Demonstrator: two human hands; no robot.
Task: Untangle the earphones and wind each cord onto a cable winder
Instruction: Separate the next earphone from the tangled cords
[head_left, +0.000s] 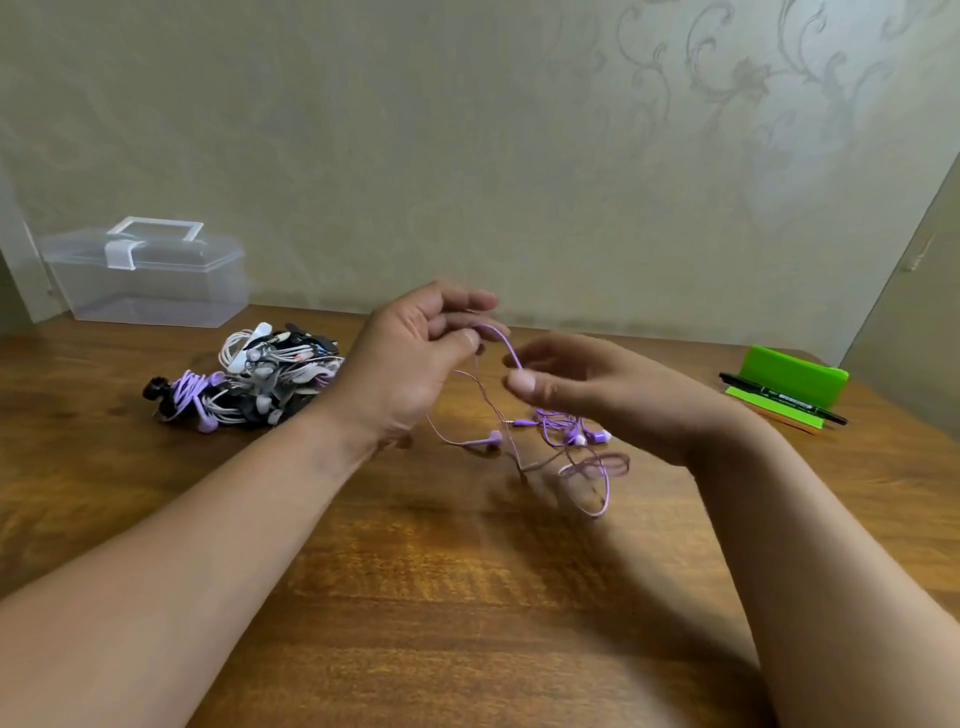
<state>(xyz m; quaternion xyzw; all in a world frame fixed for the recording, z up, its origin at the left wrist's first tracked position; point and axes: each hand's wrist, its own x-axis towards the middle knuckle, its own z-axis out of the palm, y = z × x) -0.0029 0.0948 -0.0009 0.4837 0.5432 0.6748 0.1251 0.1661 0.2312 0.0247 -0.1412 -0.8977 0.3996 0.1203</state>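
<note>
Tangled purple earphones (566, 434) hang and lie on the wooden table (441, 597) below my hands, their loops and earbuds spread between my wrists. My left hand (410, 364) is raised above the table and pinches the purple cord between thumb and fingers. My right hand (597, 389) sits just to the right and pinches the same cord a short way along, thumb against fingertip. A short arc of cord runs between the two pinches. To the left lies a pile of wound earphones (249, 379) in white, grey, black and purple.
A clear plastic box (150, 275) with a white handle stands at the back left by the wall. At the far right, a green holder (789, 379) and a black marker (784, 402) lie on green and orange paper.
</note>
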